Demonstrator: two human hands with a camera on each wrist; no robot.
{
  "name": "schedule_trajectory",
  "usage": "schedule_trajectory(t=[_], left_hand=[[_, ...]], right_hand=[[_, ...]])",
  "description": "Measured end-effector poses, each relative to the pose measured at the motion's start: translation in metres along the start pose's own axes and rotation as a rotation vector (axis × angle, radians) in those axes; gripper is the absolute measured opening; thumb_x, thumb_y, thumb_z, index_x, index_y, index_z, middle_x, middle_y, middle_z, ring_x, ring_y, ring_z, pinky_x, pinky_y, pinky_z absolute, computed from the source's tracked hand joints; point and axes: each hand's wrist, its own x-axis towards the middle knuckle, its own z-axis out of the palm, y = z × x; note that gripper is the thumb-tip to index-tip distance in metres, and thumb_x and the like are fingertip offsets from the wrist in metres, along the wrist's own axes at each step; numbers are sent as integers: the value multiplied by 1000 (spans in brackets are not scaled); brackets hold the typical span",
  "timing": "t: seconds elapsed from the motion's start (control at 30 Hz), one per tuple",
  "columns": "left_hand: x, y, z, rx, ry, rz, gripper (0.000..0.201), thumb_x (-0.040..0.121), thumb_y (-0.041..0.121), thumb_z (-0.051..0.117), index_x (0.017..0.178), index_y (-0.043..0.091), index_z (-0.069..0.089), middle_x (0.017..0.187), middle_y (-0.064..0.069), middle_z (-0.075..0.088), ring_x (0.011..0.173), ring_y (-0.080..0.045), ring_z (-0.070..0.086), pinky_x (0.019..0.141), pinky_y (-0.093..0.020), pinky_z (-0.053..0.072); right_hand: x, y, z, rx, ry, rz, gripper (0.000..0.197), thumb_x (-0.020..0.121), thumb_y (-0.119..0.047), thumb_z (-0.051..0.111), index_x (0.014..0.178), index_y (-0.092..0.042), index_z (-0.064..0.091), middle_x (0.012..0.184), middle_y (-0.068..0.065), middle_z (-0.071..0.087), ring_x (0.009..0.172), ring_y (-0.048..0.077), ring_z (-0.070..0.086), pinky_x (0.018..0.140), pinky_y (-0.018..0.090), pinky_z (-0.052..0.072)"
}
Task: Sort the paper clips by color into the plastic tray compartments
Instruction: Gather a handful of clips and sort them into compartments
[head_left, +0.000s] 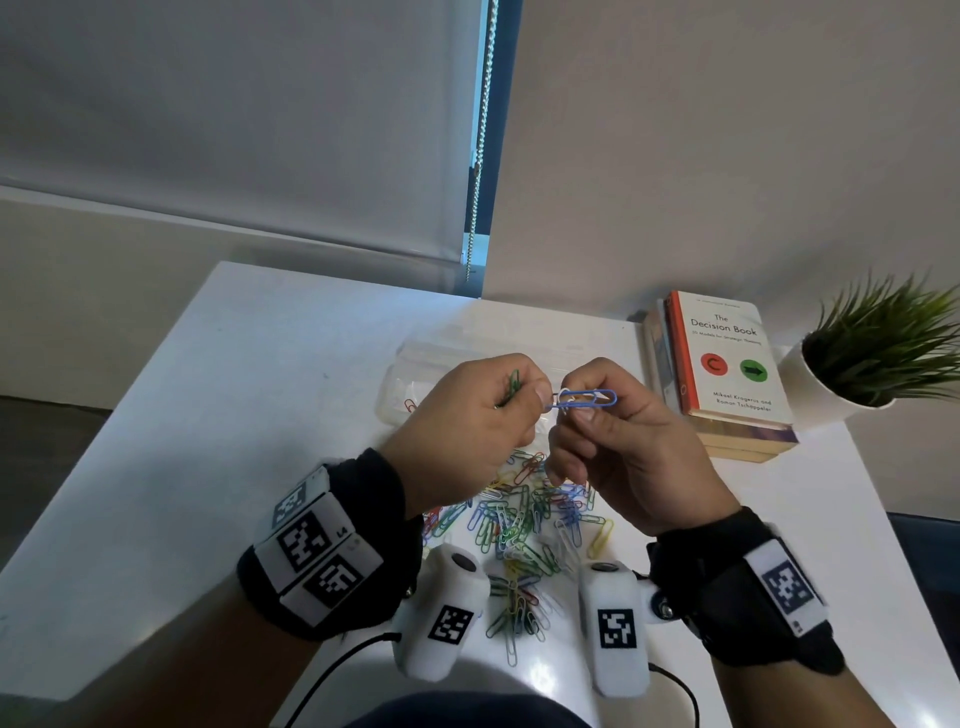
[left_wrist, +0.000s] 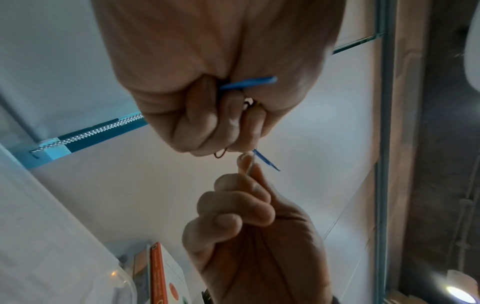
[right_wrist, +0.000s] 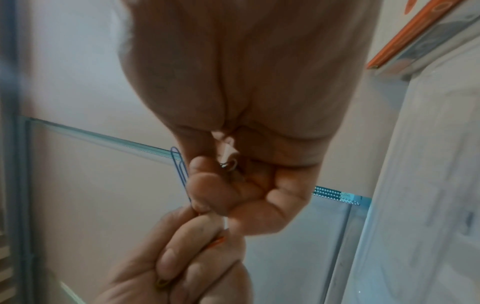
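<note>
Both hands are raised above a mixed-colour pile of paper clips (head_left: 519, 519) on the white table. My right hand (head_left: 584, 413) pinches a blue paper clip (head_left: 587, 400), seen edge-on as the blue clip (right_wrist: 179, 164) in the right wrist view. My left hand (head_left: 540, 397) pinches that clip's left end, where a white clip seems hooked in. It also holds green clips (head_left: 514, 387) in its curled fingers, plus an orange clip (right_wrist: 217, 241). The clear plastic tray (head_left: 415, 364) lies just behind the hands, with a red clip (head_left: 410, 404) in its near left compartment.
A stack of books (head_left: 727, 364) lies right of the tray. A potted plant (head_left: 878, 353) stands at the far right edge. The table's left edge (head_left: 130, 415) runs diagonally, and a wall and a window blind stand behind the table.
</note>
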Motion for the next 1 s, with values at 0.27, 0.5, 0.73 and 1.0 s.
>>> schedule_trajectory(t=[0.27,0.5,0.73,1.0], left_hand=[[1,-4,-3,-33,0,-63,27,99,14,47,73,17,54,44,12,44,40,-3,30,44,-19,27],[-1,-1,4,-55,84,-33,25,97,13,48,72,16,53,46,10,42,45,-7,31,47,-21,30],[-3,3,-1,-44,1,11,23,96,13,52,74,14,56,46,9,38,48,-12,30,49,-24,29],[-3,0,-7,83,-7,119,19,88,32,47,72,26,55,52,12,40,50,-5,33,52,-23,31]], right_hand=[[-1,-8,-7,-106,57,-73,16,82,-27,68,89,-19,57,68,8,57,53,24,54,57,29,46],[-4,-3,2,-65,139,-144,7,86,-20,57,89,-17,52,68,10,55,52,25,54,55,31,47],[-2,-3,9,-39,141,-59,8,90,-10,56,83,-15,57,59,6,44,51,21,48,55,32,43],[0,-1,12,13,92,54,13,82,-19,66,80,-9,57,50,-3,27,43,16,36,51,29,38]])
